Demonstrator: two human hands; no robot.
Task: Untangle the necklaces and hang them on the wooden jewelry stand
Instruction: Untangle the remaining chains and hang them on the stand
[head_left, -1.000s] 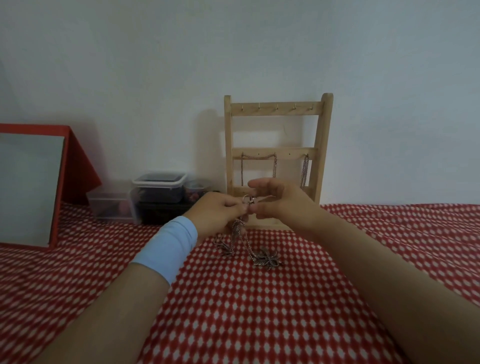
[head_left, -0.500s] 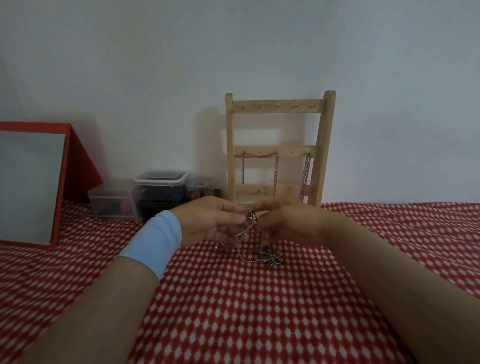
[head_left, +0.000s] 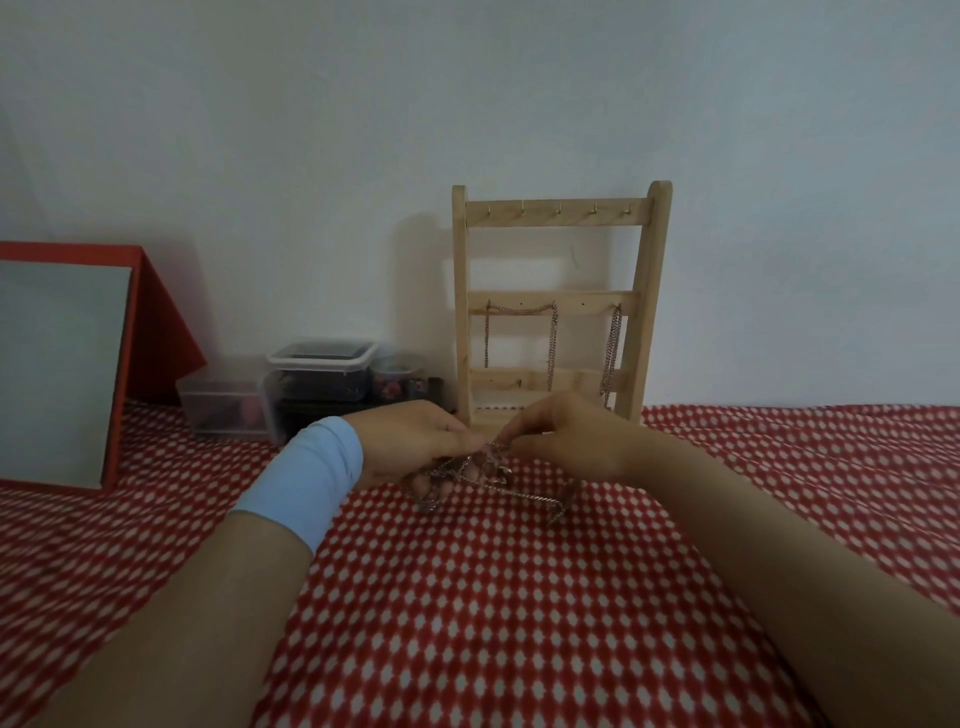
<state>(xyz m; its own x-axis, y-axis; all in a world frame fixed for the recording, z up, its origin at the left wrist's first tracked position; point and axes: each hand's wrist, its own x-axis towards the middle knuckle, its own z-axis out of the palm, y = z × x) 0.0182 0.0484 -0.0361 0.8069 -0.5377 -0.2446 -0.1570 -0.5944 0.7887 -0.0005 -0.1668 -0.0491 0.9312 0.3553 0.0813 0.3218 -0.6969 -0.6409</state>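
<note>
Both hands are low over the red-and-white patterned cloth (head_left: 493, 597), fingertips almost meeting, with the tangled necklaces (head_left: 475, 473) bunched between them. The left hand (head_left: 415, 447), with a pale blue wristband (head_left: 306, 478) round its wrist, pinches a bit of the chain between thumb and forefinger, and more links seem to drape over its curled lower fingers, though that part is blurred. The right hand (head_left: 566, 441) comes in from three o'clock and pinches the same knot with its thumb and fingertips closed on the chain. From the knot a loose strand sags to the cloth towards five o'clock and ends in a small dark pendant (head_left: 558, 506) lying there; another bit trails down at seven o'clock. Straight ahead of the hands, at twelve o'clock, the wooden jewelry stand (head_left: 558, 306) stands upright against the white wall (head_left: 467, 104). Its top rail carries a row of small bare hooks. On the middle rail one hung chain (head_left: 553, 338) loops between two pegs and drops on both sides, and a second chain (head_left: 613, 353) hangs near the right post. At ten o'clock from the hands some clear plastic containers (head_left: 319, 382) sit against the wall, and a red-framed panel (head_left: 57, 364) leans far out at nine o'clock.
</note>
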